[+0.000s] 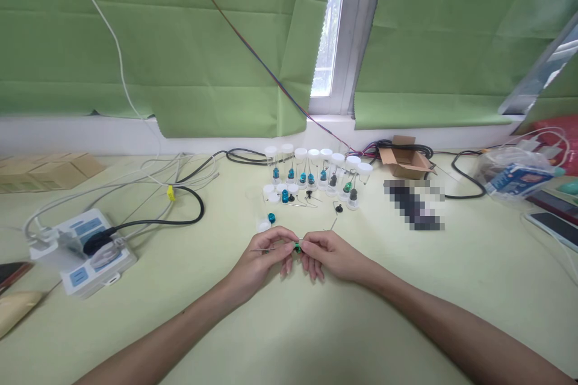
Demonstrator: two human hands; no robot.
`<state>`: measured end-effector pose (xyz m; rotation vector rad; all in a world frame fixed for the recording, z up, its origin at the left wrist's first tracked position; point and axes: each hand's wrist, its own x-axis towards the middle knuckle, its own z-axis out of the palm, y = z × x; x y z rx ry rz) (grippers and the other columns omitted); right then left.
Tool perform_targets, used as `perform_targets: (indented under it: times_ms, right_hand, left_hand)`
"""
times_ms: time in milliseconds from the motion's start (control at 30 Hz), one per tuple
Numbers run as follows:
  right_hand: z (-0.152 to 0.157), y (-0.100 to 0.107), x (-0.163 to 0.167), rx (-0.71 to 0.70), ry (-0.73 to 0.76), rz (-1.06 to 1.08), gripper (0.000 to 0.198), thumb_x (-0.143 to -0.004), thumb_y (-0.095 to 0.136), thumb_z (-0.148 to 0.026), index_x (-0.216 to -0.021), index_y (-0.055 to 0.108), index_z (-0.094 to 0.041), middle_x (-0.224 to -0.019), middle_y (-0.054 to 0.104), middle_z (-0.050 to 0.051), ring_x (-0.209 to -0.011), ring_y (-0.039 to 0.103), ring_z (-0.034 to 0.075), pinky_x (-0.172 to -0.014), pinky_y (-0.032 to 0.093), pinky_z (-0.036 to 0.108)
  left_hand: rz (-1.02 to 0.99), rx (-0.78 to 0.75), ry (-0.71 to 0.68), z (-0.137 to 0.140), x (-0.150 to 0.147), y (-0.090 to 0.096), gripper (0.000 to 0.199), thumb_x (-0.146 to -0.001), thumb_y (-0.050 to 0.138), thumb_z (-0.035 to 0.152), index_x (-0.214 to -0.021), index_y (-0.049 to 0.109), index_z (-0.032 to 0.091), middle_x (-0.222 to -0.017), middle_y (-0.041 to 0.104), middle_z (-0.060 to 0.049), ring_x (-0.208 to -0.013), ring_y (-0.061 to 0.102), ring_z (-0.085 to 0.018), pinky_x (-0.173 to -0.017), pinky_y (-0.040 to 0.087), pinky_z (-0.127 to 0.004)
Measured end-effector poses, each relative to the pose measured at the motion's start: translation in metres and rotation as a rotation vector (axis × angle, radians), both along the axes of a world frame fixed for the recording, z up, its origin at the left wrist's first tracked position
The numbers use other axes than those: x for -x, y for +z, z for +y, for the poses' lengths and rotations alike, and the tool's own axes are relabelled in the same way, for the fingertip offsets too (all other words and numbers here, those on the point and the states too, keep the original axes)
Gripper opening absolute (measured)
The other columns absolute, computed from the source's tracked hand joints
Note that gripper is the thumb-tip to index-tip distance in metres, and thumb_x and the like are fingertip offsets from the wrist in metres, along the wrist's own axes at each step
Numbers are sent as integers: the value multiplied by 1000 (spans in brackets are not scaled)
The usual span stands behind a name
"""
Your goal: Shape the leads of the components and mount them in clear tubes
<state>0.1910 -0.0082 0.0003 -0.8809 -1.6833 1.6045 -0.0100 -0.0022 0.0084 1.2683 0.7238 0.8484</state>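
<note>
My left hand [266, 257] and my right hand [332, 255] meet low over the table, fingertips pinched together. Between them is a small green part [297, 246], mostly covered by the fingers. A thin metal wire [259, 249] sticks out leftward past my left hand; whether it joins the green part I cannot tell. Just beyond the hands lie a loose blue part [271, 217], a white cap [264, 225] and a black part with a bent wire [339, 209]. Farther back, several clear white-capped vials [300, 156] stand in a row, with blue, dark or green pieces and bent wires in them.
More caps, wires and a blue part [285, 196] lie before the vials. At left, a power strip [97, 252] has plugs and tangled cables. An open cardboard box [405, 162] sits at the back right. A phone [553, 228] and a plastic bag [515, 171] are far right.
</note>
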Motion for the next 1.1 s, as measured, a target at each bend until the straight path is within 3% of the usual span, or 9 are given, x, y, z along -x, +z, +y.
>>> perform_targets:
  times_ms: [200, 533, 900, 1100]
  right_hand:
    - [1, -5, 0, 31, -5, 110, 34, -84, 71, -46, -97, 56, -18, -65, 61, -3, -52, 59, 11, -50, 47, 23]
    - [0, -3, 0, 15, -8, 85, 33, -88, 65, -49, -89, 56, -18, -69, 63, -1, -50, 57, 10, -49, 46, 24]
    - [0, 1, 0, -3, -5, -3, 44, -94, 50, -56, -76, 57, -16, -67, 62, 1, -49, 59, 10, -48, 47, 23]
    - [2, -4, 1, 21, -15, 80, 34, -87, 64, -50, -94, 58, -17, -67, 62, -1, -51, 58, 11, -49, 47, 23]
  left_hand:
    - [11, 12, 10, 0, 0, 0, 16, -87, 69, 31, -94, 68, 17, -63, 57, 0, -57, 55, -12, -56, 44, -25]
    - [9, 4, 5, 0, 0, 1, 15, -87, 68, 30, -94, 68, 17, -64, 57, 0, -57, 55, -12, -56, 44, -25]
    - [3, -5, -2, 1, 0, 0, 14, -88, 68, 29, -94, 68, 18, -62, 57, 1, -56, 55, -12, -55, 45, -25]
    - [5, 7, -1, 1, 0, 0, 13, -88, 68, 29, -94, 67, 17, -61, 57, 1, -57, 55, -12, -57, 44, -25]
